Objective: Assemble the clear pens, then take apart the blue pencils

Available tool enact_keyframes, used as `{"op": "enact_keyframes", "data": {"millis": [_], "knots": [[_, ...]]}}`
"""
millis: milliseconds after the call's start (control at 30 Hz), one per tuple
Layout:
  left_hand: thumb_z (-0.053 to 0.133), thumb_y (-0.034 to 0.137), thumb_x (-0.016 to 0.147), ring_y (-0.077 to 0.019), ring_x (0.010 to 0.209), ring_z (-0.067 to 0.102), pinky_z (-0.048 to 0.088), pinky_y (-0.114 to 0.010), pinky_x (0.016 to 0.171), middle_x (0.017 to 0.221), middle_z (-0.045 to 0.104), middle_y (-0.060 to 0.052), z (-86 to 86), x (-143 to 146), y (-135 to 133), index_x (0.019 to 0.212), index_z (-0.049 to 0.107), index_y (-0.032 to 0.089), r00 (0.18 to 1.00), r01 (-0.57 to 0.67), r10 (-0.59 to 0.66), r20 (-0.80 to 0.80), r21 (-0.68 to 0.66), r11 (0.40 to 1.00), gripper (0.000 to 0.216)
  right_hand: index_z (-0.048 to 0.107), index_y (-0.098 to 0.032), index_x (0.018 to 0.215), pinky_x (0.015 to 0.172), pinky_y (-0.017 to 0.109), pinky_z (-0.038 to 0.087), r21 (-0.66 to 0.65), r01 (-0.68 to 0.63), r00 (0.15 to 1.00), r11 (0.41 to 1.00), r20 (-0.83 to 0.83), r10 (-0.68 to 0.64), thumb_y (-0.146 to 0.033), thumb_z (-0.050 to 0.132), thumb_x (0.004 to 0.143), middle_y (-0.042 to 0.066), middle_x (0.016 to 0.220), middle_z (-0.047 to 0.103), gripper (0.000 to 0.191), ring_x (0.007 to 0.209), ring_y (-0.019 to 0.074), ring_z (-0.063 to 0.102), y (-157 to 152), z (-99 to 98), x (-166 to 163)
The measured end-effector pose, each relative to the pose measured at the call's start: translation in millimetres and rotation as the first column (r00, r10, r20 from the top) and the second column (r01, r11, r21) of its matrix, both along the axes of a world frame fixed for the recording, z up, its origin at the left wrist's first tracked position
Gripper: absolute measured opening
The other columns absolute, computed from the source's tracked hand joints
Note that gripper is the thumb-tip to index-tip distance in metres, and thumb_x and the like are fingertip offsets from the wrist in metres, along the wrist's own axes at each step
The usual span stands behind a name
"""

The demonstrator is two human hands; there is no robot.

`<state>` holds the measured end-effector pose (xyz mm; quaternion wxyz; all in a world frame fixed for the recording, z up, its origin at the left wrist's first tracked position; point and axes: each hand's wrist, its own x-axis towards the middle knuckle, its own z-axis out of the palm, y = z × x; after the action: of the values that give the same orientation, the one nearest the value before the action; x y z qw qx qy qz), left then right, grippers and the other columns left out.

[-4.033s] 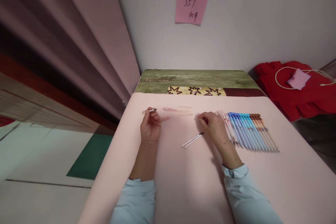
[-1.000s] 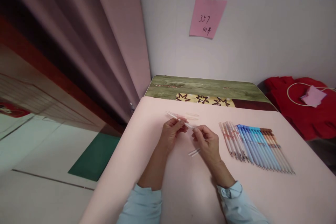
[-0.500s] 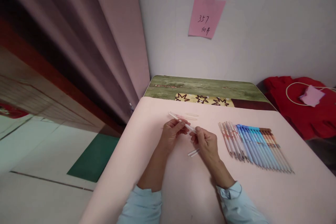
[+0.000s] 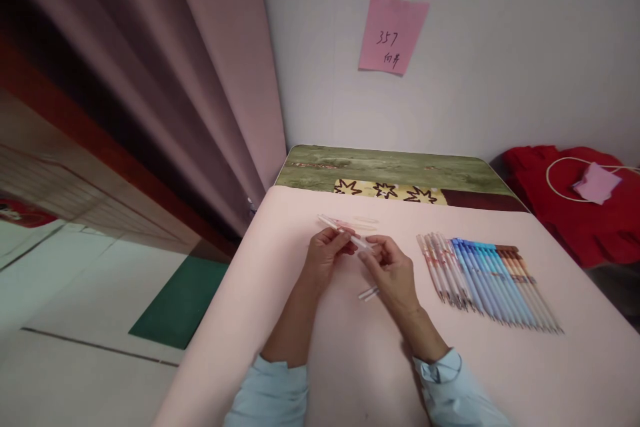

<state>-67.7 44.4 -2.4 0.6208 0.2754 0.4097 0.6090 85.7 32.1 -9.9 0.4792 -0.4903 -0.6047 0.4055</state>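
- Since four seconds ago the right hand (image 4: 393, 270) has left the edge of the row of pens (image 4: 490, 280) and come over to the left hand (image 4: 327, 250). In the last half second its fingertips have slid up to meet the other hand's.
- Between them is a slim, pale pen barrel (image 4: 333, 224), held just above the pink table cover (image 4: 350, 373), well to the left of the row and slanting away from it toward the wall.
- The left thumb and fingers are pinched on the barrel's middle. The right thumb and forefinger are closed on its end nearer the row. Whether that end carries a tip or cap is too small to tell.
- Two white refills (image 4: 369, 293) lie side by side on the cover, left of the row and just under the right wrist.
- A few clear parts (image 4: 365, 220) lie beyond the hands, also left of the row and toward the wall.
- Judged by its look, the barrel is very light, stiff and smooth plastic. It would probably roll or slip in a loose hold and flex or crack if bent.
- A fingertip pinch across the middle, with the second hand near the end, looks like the steadiest hold.
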Motion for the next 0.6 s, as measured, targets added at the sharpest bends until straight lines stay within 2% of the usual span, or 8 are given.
{"op": "enact_keyframes", "data": {"millis": [67,133,233,300,433,467,533,600], "knots": [[0.086,0.034,0.064,-0.0111,0.063,0.063,0.051,-0.024,0.064,0.077,0.073,-0.005,0.0,-0.1,0.1,0.081,0.075,0.012,1.000,-0.002,0.002,-0.003,-0.010,1.000,0.030,0.063,-0.020,0.099,0.059,0.022,0.045,0.049,0.031,0.999,0.998,0.024,-0.032,-0.044,0.074,0.079,-0.003,0.070,0.061,0.033,0.061,0.0122,0.055,0.2,2.9,-0.9],[0.086,0.034,0.064,-0.0111,0.063,0.063,0.051,-0.024,0.065,0.078,0.073,-0.005,1.3,0.2,-0.3,0.081,0.075,0.013,1.000,0.010,-0.010,-0.009,-0.008,1.000,0.029,0.064,-0.020,0.088,0.057,0.022,0.043,0.055,0.025,0.998,0.998,0.057,-0.028,-0.045,0.070,0.083,-0.003,0.065,0.059,0.027,0.058,0.0117,0.053,-0.1,5.1,-0.5],[0.084,0.033,0.067,-0.0104,0.062,0.062,0.050,-0.024,0.066,0.082,0.074,-0.006,3.2,0.5,-1.2,0.081,0.075,0.013,0.999,0.036,-0.036,-0.035,0.008,0.999,0.027,0.065,-0.018,0.074,0.052,0.023,0.041,-0.043,-0.055,0.997,0.998,0.047,0.057,-0.051,0.053,0.093,0.000,0.059,0.060,0.040,0.053,0.0120,0.054,-0.6,5.1,1.2],[0.083,0.033,0.068,-0.0100,0.062,0.062,0.050,-0.024,0.066,0.084,0.074,-0.006,2.9,0.1,-1.2,0.081,0.075,0.013,0.998,0.045,-0.044,-0.048,0.013,0.999,0.026,0.066,-0.018,0.072,0.052,0.023,0.042,-0.100,-0.104,0.994,0.990,0.032,0.107,-0.054,0.045,0.096,0.001,0.058,0.060,0.048,0.052,0.0126,0.055,-0.4,4.4,1.2],[0.083,0.032,0.067,-0.0106,0.064,0.062,0.050,-0.024,0.067,0.081,0.073,-0.005,0.1,-1.1,0.3,0.081,0.074,0.013,0.998,0.019,-0.019,-0.056,0.006,1.000,0.025,0.065,-0.020,0.091,0.053,0.022,0.041,-0.017,-0.011,0.998,1.000,0.062,0.012,-0.052,0.071,0.080,-0.004,0.063,0.058,0.035,0.054,0.0108,0.050,1.3,7.1,-2.2],[0.083,0.032,0.067,-0.0108,0.064,0.062,0.050,-0.024,0.067,0.081,0.073,-0.005,-0.2,-1.3,0.7,0.081,0.074,0.013,0.998,0.015,-0.014,-0.062,0.003,1.000,0.025,0.064,-0.020,0.090,0.053,0.022,0.040,0.009,0.010,0.998,1.000,0.059,-0.010,-0.050,0.074,0.077,-0.005,0.063,0.056,0.034,0.054,0.0103,0.049,2.0,8.5,-3.2],[0.083,0.033,0.067,-0.0109,0.064,0.061,0.050,-0.024,0.067,0.079,0.073,-0.005,0.2,-1.7,1.7,0.080,0.074,0.013,0.997,0.008,-0.008,-0.075,0.003,1.000,0.025,0.062,-0.020,0.080,0.051,0.021,0.038,0.013,0.013,0.999,1.000,0.040,-0.013,-0.049,0.072,0.079,-0.005,0.059,0.053,0.030,0.052,0.0096,0.046,3.5,11.5,-5.0],[0.082,0.033,0.069,-0.0093,0.062,0.059,0.048,-0.022,0.063,0.082,0.073,-0.006,1.2,-2.6,2.8,0.080,0.074,0.013,0.995,0.013,-0.010,-0.102,0.020,1.000,0.024,0.064,-0.019,0.077,0.049,0.021,0.039,-0.052,-0.021,1.000,0.998,-0.012,0.020,-0.051,0.067,0.083,-0.004,0.057,0.056,0.032,0.050,0.0097,0.048,5.1,14.1,-6.6]]}}
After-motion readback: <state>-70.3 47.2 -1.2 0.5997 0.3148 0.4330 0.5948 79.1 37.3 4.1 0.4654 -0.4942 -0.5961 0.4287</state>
